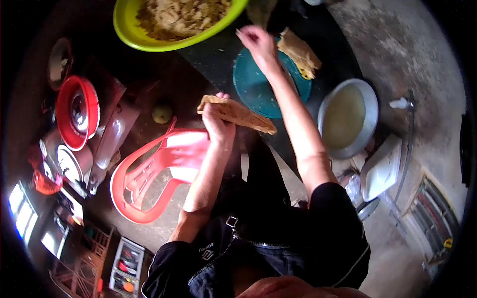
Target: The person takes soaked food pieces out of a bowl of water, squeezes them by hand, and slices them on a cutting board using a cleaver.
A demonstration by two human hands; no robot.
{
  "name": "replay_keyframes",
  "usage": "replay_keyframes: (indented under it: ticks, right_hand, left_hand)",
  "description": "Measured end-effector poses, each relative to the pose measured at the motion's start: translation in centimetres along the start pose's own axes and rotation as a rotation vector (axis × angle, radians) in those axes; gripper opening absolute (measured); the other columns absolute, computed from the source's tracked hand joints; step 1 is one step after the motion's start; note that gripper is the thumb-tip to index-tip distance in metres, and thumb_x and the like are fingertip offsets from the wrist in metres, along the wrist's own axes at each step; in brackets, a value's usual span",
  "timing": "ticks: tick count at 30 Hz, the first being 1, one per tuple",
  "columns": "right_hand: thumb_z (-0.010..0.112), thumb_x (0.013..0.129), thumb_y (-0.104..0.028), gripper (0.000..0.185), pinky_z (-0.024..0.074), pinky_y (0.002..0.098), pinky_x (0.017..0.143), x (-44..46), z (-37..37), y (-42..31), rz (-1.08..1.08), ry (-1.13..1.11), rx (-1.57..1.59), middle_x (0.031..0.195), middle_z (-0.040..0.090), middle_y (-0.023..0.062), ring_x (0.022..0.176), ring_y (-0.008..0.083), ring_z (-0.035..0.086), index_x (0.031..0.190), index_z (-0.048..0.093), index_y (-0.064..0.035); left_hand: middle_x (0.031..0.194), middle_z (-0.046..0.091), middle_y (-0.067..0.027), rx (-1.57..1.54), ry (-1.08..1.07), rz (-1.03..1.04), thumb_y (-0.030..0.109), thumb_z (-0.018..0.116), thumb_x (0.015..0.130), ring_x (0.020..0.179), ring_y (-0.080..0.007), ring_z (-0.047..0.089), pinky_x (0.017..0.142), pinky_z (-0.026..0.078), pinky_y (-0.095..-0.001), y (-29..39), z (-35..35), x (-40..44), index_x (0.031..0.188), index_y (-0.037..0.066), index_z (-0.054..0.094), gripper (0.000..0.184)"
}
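My left hand is closed around a long, flat brown piece of food with a rough, layered look. I cannot tell its exact kind. My right hand is raised over the far side of a round teal board or tray, fingers curled together. Whatever it may pinch is too small to make out. A second brown piece lies at the teal thing's far right edge, with a bit of yellow beneath it. Beyond my hands, a yellow-green basin holds a heap of pale brown torn or sliced pieces.
A metal basin of cloudy liquid stands to the right, near a white tub. A pink plastic chair is at my left. Farther left are a red basin and several pots. A round greenish object lies beyond the chair.
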State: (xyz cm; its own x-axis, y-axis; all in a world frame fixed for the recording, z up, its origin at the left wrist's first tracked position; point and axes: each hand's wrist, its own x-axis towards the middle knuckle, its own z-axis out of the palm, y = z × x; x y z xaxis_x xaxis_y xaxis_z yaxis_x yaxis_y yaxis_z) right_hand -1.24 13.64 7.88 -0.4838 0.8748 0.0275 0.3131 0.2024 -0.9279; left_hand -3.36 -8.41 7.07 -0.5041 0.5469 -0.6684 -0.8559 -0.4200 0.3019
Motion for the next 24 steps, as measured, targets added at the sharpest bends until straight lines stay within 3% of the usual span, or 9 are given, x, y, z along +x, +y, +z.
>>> replay_keyframes:
  ticks: [3, 4, 6, 9, 13, 15, 19, 22, 24]
  right_hand:
    - [0.065, 0.088, -0.011, 0.033, 0.0548, 0.0254, 0.067, 4.9, 1.2, -5.9, -0.063, -0.249, 1.044, 0.091, 0.067, 0.0099, 0.076, 0.0158, 0.065, 0.118, 0.056, -0.0007]
    - [0.066, 0.086, -0.012, 0.031, 0.0548, 0.0283, 0.068, 5.0, 2.0, -5.7, -0.194, -0.085, 0.322, 0.094, 0.067, 0.0121, 0.08, 0.0186, 0.066, 0.115, 0.058, -0.0033]
    - [0.066, 0.085, -0.015, 0.032, 0.055, 0.0329, 0.069, 4.6, 1.9, -5.3, -0.262, 0.072, -0.443, 0.098, 0.066, 0.016, 0.083, 0.0234, 0.067, 0.115, 0.06, -0.0077]
    - [0.065, 0.086, -0.02, 0.036, 0.055, 0.0364, 0.068, -1.0, -3.5, -5.5, -0.049, -0.072, -0.185, 0.1, 0.066, 0.0174, 0.084, 0.0274, 0.067, 0.12, 0.059, -0.0104]
    - [0.068, 0.083, -0.025, 0.046, 0.0516, 0.0399, 0.073, -12.7, -7.4, 5.5, 0.235, -0.057, -0.77, 0.097, 0.064, 0.017, 0.086, 0.0285, 0.062, 0.124, 0.055, -0.0062]
    - [0.064, 0.087, -0.021, 0.051, 0.0521, 0.0446, 0.081, -17.9, -8.0, 8.3, 0.434, -0.069, -0.879, 0.115, 0.053, 0.0277, 0.099, 0.0372, 0.059, 0.131, 0.046, -0.0025]
    - [0.063, 0.086, -0.02, 0.072, 0.0508, 0.0454, 0.085, -20.5, -8.3, 12.6, 0.332, -0.262, -0.731, 0.128, 0.044, 0.0298, 0.107, 0.0433, 0.054, 0.146, 0.024, -0.0085]
    - [0.065, 0.085, -0.021, 0.057, 0.0535, 0.0405, 0.072, -20.4, -11.3, 10.8, 0.281, -0.092, -0.506, 0.105, 0.06, 0.0218, 0.085, 0.0342, 0.063, 0.137, 0.043, -0.0074]
    - [0.065, 0.085, -0.021, 0.049, 0.052, 0.0346, 0.06, -20.4, -14.4, 7.6, 0.467, 0.014, -0.139, 0.081, 0.064, 0.0122, 0.064, 0.0246, 0.063, 0.129, 0.053, -0.0052]
  left_hand:
    - [0.104, 0.059, -0.0106, 0.103, -0.051, 0.005, 0.026, 0.053, 0.088, 0.097, -0.0237, 0.058, 0.092, 0.045, -0.0373, 0.3, 1.1, 0.0, 0.105, 0.001, 0.052, 0.03]
    - [0.103, 0.059, -0.0107, 0.141, -0.012, 0.001, 0.026, 0.053, 0.087, 0.097, -0.0235, 0.057, 0.092, 0.045, -0.0373, 0.4, 1.4, 0.2, 0.103, 0.001, 0.053, 0.03]
    - [0.101, 0.059, -0.0106, 0.23, 0.015, -0.009, 0.026, 0.053, 0.086, 0.096, -0.0231, 0.057, 0.091, 0.046, -0.0371, 0.9, 2.4, 0.5, 0.101, 0.001, 0.053, 0.029]
    - [0.1, 0.059, -0.0101, 0.292, 0.011, -0.019, 0.023, 0.051, 0.087, 0.095, -0.0235, 0.057, 0.091, 0.046, -0.0377, 1.3, 4.2, 0.4, 0.096, 0.003, 0.055, 0.022]
    - [0.089, 0.06, -0.0101, 0.431, -0.11, -0.046, 0.019, 0.054, 0.082, 0.091, -0.0253, 0.059, 0.087, 0.048, -0.0391, 1.0, 4.7, 1.4, 0.084, 0.005, 0.055, 0.015]
    - [0.087, 0.059, -0.0103, 0.542, -0.086, -0.07, 0.018, 0.055, 0.08, 0.09, -0.0256, 0.059, 0.085, 0.048, -0.0394, 0.3, 4.9, 2.2, 0.083, 0.005, 0.054, 0.014]
    - [0.086, 0.058, -0.0119, 0.582, -0.145, -0.108, 0.014, 0.054, 0.078, 0.081, -0.0245, 0.057, 0.076, 0.049, -0.0388, -2.2, 5.6, 1.5, 0.082, 0.007, 0.053, 0.007]
    - [0.082, 0.058, -0.0149, 0.802, -0.244, -0.221, 0.023, 0.056, 0.082, 0.065, -0.0279, 0.057, 0.061, 0.05, -0.0465, -4.0, 2.2, 6.2, 0.082, 0.009, 0.052, 0.015]
    - [0.092, 0.056, -0.0182, 1.139, -0.018, -0.167, 0.028, 0.064, 0.079, 0.07, -0.0301, 0.057, 0.061, 0.051, -0.0439, -7.5, 4.3, 5.9, 0.102, 0.008, 0.047, 0.035]
